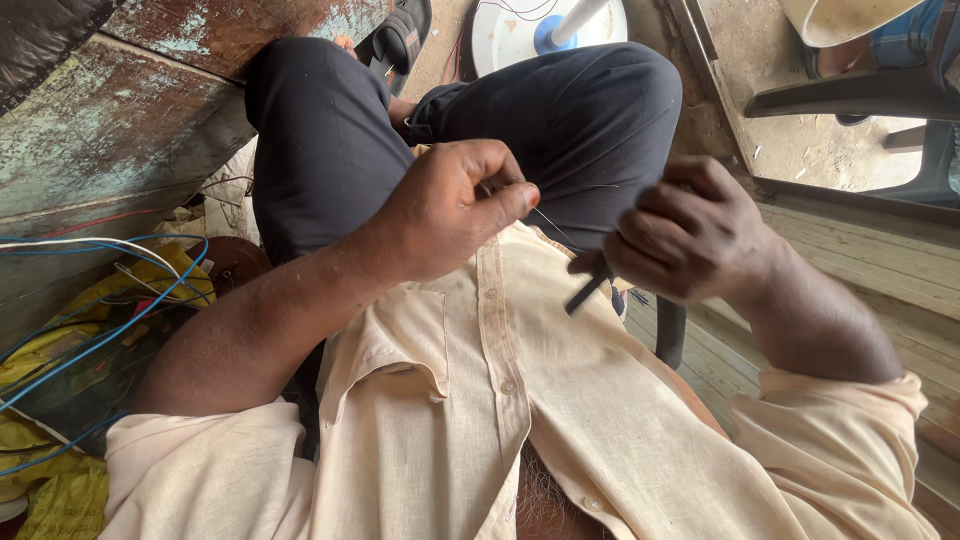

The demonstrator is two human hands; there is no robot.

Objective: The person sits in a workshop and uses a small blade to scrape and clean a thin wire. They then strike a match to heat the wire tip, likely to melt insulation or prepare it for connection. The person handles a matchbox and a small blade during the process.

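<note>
My left hand (450,210) is raised over my lap, its thumb and forefinger pinched on a thin wire strand (548,222). The strand runs down to the right towards my right hand (690,240). My right hand is curled shut around a short black cable piece (586,291), whose end sticks out below the fingers. The two hands are a short gap apart, above my dark trousers (560,110) and cream shirt (520,400).
Blue and white wires (110,310) lie over yellow bags (50,480) at the left, beside a worn painted wooden board (110,120). A white round fan base (520,30) and a sandal (400,35) are at the top. A dark plastic chair (880,100) stands upper right, over wooden planks (880,260).
</note>
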